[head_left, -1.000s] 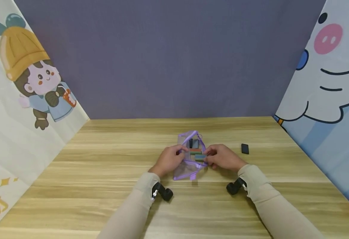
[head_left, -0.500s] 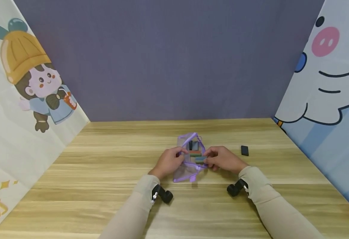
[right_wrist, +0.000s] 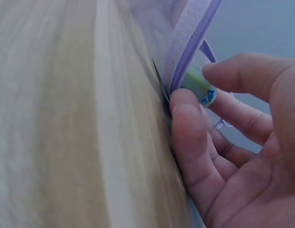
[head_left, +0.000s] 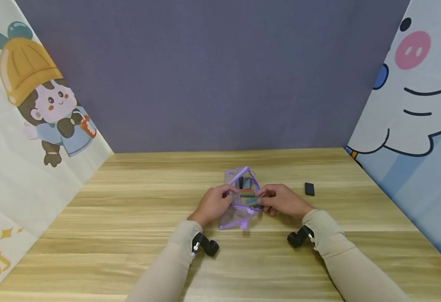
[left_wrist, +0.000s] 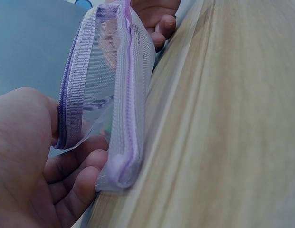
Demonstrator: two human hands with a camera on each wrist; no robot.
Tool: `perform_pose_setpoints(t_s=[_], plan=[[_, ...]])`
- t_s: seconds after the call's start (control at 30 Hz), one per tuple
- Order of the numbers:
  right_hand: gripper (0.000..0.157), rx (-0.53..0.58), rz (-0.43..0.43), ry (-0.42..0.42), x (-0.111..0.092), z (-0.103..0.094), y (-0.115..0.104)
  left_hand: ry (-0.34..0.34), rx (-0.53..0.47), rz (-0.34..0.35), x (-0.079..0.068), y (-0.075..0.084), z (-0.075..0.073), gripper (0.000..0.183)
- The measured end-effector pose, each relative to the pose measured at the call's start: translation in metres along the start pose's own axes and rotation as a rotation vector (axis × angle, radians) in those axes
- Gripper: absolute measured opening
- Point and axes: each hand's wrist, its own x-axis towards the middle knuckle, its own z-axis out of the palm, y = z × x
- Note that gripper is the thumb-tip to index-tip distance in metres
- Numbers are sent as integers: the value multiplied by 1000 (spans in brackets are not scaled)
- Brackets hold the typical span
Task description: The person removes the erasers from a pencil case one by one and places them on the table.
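A purple-trimmed mesh zip pouch (head_left: 232, 218) lies on the table with its zip undone and its mouth spread apart. My left hand (head_left: 213, 203) pinches the zipped edge on its left side, the other fingers curled below the mesh in the left wrist view. At the right side of the mouth, my right hand (head_left: 283, 200) pinches the end of a small green-and-blue oblong piece (right_wrist: 198, 85) between thumb and fingers. Deeper in the pouch are an orange-and-green oblong piece (head_left: 246, 193) and a grey block (head_left: 246, 183) beside a dark piece (head_left: 241, 182).
A small black rectangular object (head_left: 309, 189) lies on the wooden table (head_left: 92, 235) to the right of my right hand. A dark cloth wall (head_left: 220, 75) rises behind the table, with cartoon-printed panels at both sides. Each wrist carries a black camera mount.
The green-and-blue piece has tilted slightly in my right hand, its right end now higher. My left hand and the pouch stay nearly where they were.
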Motion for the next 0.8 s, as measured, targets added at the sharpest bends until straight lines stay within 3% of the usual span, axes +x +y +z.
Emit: perform_pose_setpoints(t_s=[0.8], plan=[[35, 82, 8, 114, -2, 3, -3, -2, 28, -3, -1, 1, -2, 25]])
